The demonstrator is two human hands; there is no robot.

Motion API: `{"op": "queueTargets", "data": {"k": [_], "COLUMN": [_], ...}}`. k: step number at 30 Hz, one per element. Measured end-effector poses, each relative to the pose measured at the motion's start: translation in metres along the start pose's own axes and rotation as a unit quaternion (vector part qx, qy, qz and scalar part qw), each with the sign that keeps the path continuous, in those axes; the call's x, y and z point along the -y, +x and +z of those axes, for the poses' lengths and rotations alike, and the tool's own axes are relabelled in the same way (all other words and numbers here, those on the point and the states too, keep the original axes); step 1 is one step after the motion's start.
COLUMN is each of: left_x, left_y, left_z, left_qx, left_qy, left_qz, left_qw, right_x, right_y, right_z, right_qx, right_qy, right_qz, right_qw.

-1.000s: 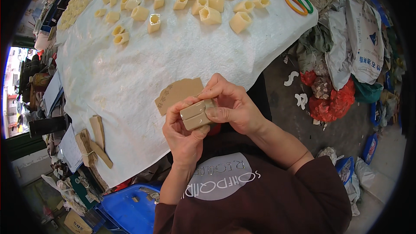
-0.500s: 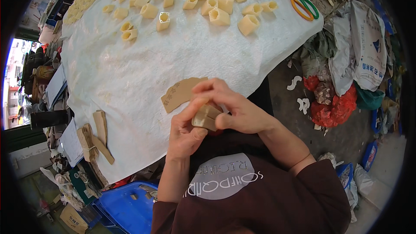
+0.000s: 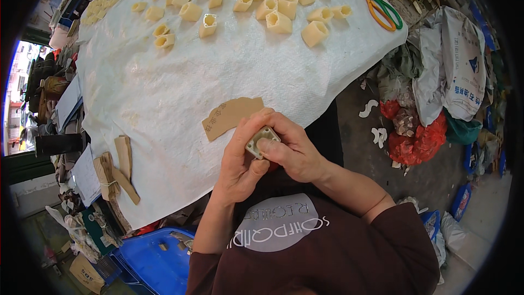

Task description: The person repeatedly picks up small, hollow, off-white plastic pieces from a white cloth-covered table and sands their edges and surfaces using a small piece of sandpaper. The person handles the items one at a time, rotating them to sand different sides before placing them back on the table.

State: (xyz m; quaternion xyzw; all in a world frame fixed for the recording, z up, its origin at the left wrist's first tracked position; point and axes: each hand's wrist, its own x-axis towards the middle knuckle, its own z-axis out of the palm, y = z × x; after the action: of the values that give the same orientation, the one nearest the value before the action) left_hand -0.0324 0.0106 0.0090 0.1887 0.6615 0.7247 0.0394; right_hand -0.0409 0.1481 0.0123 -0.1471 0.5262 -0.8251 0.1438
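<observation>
Head view, looking down. Held a small tan block [image 3: 262, 141] between both hands, close to the chest and just off the near edge of the tabletop [image 3: 180, 93]. Left hand [image 3: 240, 161] cupped the block from below and from the left, fingers wrapped up its side, thumb along the bottom. Right hand [image 3: 292, 150] clamped over the block from the right, thumb pressed flat on its pale square face, fingers curled round the far side. Both hands closed on the block, touching each other.

Just beyond the hands, on the white woven sheet covering the tabletop, lay a flat brown cardboard piece [image 3: 232, 116] with a wavy edge, nearly touching the left fingertips. Farther back, many pale yellow hollow blocks [image 3: 278, 22] stood scattered in loose rows across the far part of the sheet, well apart from the hands. Near the far right corner, scissors [image 3: 385, 10] with orange and green handles. At the left edge of the sheet, a tied bundle of brown cardboard strips [image 3: 112, 172].

To the right of the tabletop, on the floor, white sacks [image 3: 461, 65] and a red crumpled bag [image 3: 415, 139]. Below left, a blue plastic crate [image 3: 155, 259].
</observation>
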Motion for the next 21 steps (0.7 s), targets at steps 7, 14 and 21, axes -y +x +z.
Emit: {"op": "queueTargets", "data": {"k": [7,14,21], "left_x": [0.010,0.011,0.018], "left_y": [0.003,0.000,-0.004], "left_z": [0.008,0.014,0.015], "left_qx": [-0.064,-0.131,-0.117], "left_qy": [-0.032,-0.226,-0.212], "left_qz": [0.039,-0.014,0.008], "left_qw": [0.997,0.965,0.970], "right_x": [-0.012,-0.010,-0.024], "right_y": [0.002,0.001,-0.004], "right_z": [-0.005,-0.009,-0.005], "right_qx": [-0.002,0.051,0.003], "right_qy": [0.037,0.045,-0.025], "right_qz": [0.016,-0.015,-0.076], "right_qw": [0.999,0.998,0.997]}}
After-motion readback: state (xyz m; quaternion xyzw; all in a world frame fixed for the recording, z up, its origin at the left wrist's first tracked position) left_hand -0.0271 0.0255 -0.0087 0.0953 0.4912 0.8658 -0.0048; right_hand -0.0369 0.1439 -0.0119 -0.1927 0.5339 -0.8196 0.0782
